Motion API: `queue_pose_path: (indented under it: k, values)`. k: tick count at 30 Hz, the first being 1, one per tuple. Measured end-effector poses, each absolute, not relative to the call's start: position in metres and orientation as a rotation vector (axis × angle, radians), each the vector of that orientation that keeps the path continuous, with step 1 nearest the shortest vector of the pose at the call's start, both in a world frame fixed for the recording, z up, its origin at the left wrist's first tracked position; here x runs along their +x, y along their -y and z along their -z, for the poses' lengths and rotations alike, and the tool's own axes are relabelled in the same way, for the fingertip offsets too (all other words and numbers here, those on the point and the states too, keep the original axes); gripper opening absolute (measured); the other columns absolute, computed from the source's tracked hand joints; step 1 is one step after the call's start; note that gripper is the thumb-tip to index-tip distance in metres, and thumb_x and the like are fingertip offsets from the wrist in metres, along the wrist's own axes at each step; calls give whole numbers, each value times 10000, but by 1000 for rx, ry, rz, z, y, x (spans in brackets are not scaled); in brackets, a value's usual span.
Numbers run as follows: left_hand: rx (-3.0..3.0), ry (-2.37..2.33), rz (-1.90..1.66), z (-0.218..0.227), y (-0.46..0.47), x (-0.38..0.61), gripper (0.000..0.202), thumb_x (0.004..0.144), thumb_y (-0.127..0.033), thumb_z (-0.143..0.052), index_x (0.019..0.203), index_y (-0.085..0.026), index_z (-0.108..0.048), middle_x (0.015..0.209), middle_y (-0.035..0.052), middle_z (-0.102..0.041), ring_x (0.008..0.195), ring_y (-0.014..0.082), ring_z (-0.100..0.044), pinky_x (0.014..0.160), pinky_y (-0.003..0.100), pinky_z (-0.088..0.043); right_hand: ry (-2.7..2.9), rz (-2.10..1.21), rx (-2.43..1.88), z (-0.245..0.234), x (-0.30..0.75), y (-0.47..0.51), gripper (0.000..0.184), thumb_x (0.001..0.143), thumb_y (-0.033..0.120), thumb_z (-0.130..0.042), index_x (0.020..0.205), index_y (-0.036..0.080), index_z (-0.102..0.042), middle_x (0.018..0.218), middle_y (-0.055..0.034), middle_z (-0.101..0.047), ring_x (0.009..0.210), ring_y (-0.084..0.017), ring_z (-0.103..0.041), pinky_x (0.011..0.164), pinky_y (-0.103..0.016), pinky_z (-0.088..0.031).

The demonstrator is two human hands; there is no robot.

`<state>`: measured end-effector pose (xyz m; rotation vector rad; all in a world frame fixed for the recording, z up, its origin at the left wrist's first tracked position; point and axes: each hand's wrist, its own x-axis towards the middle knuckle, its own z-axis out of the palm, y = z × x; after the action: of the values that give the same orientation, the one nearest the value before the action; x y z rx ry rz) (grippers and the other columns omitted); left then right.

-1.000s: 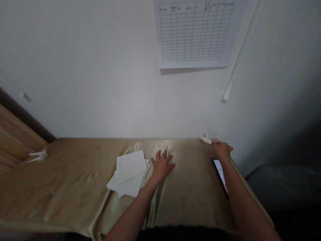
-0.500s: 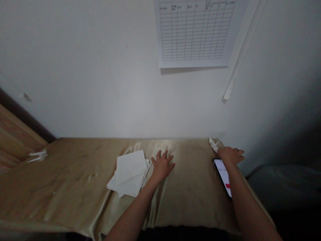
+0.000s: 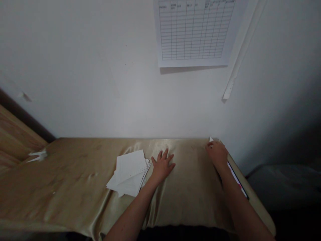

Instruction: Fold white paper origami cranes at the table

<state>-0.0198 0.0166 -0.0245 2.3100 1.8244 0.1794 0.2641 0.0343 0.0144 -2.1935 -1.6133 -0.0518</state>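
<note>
My left hand (image 3: 162, 164) lies flat and open on the gold satin cloth (image 3: 75, 174), fingers spread, right beside a loose stack of white punched paper sheets (image 3: 129, 172). My right hand (image 3: 217, 154) is at the table's back right corner, fingers curled together over a small folded white paper piece (image 3: 210, 139); only its tip shows. A phone (image 3: 237, 182) lies along the right edge, mostly hidden by my right forearm.
Another small folded white paper (image 3: 37, 155) sits at the far left of the cloth, near a wooden surface (image 3: 15, 140). A printed grid chart (image 3: 194, 31) and a white strip (image 3: 235, 67) hang on the wall behind the table.
My right hand swung out to the right with fingers spread, then came back left and closed over the folded paper. More of the phone's screen is now covered. The left hand has not moved.
</note>
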Motion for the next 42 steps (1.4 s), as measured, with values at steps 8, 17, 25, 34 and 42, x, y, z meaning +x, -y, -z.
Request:
queue_pose_path:
  k: [8,17,25,34,42]
  values:
    - [2342,-1795,-182,26,-15,-22,604,929,-513,-467,1498,-355,-341,1620,27,-256,1490,342,-190,1104,754,-133,2121,-254,-1714,43,221,-24,548,876,406,-527,1370,169,-533,1512,-116,-432,1436,-283,-318,1175,-462,-267]
    - [2392,-1784,-470,8,-24,-37,439,942,-351,-497,1351,-204,-563,1476,93,-491,1356,216,-446,1137,337,-349,2149,-268,-1725,55,218,-13,585,943,495,-418,1454,211,-436,1560,-86,-365,1462,-253,-279,1198,-475,-204]
    - [2006,-2659,-345,-22,-19,-83,348,938,-322,-433,1104,-140,-679,1176,172,-633,1128,358,-555,933,520,-436,2115,-266,-1677,56,221,-15,545,930,463,-449,1409,207,-499,1524,-78,-426,1422,-249,-350,1187,-463,-247]
    - [1724,-2554,-172,-20,-30,-104,410,890,-369,-486,1131,-84,-653,1190,196,-635,1104,359,-593,809,426,-508,2084,-285,-1647,57,224,-15,511,925,451,-467,1386,238,-526,1509,-70,-448,1412,-248,-370,1180,-473,-267]
    - [1670,-2556,-225,-18,-34,-108,435,905,-400,-431,1104,-101,-676,1153,203,-676,1088,362,-629,814,438,-515,2095,-283,-1650,56,224,-15,527,922,441,-475,1391,205,-521,1511,-81,-444,1413,-244,-366,1183,-456,-268]
